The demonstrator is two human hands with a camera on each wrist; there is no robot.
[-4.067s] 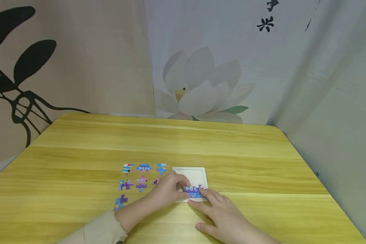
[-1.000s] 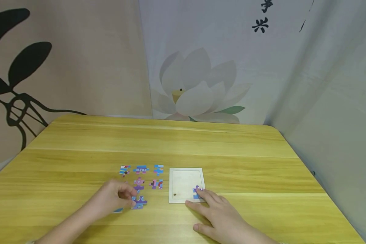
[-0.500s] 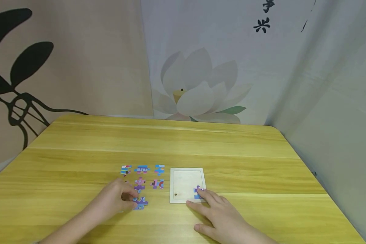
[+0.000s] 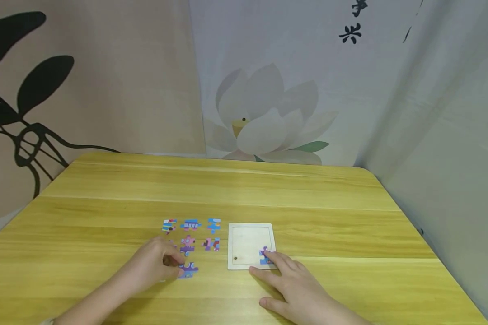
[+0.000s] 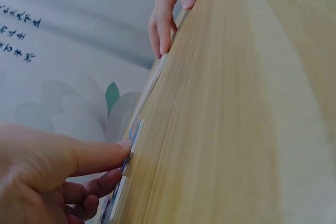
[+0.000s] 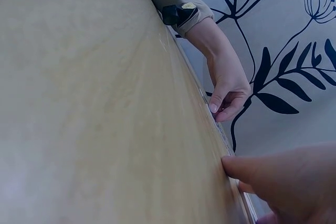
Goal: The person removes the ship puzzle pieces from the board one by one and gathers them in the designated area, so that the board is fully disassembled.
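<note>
In the head view my left hand (image 4: 156, 259) pinches a purple-and-blue puzzle piece (image 4: 190, 270) at its left side, low over the table. The left wrist view has my thumb (image 5: 107, 156) at that piece's edge. To the right lies a square white puzzle tray (image 4: 230, 246) with one purple-and-blue puzzle piece (image 4: 263, 256) in its lower right corner. My right hand (image 4: 294, 286) rests with spread fingers at the tray's lower right, a fingertip on that corner piece. Several loose pieces, among them a pink-and-purple piece (image 4: 188, 245), lie left of the tray; my left hand partly hides some.
At the top of the loose group are a striped piece (image 4: 169, 225), a blue piece with windows (image 4: 191, 224) and a blue-and-pink piece (image 4: 213, 225). A pink-and-red piece (image 4: 210, 244) lies nearer the tray. The wooden table (image 4: 329, 216) reaches back to a printed curtain (image 4: 268, 81).
My left hand has moved left from the tray to the loose pieces, and a purple-and-blue piece has gone from the tray to the table there. My right hand stays on the tray.
</note>
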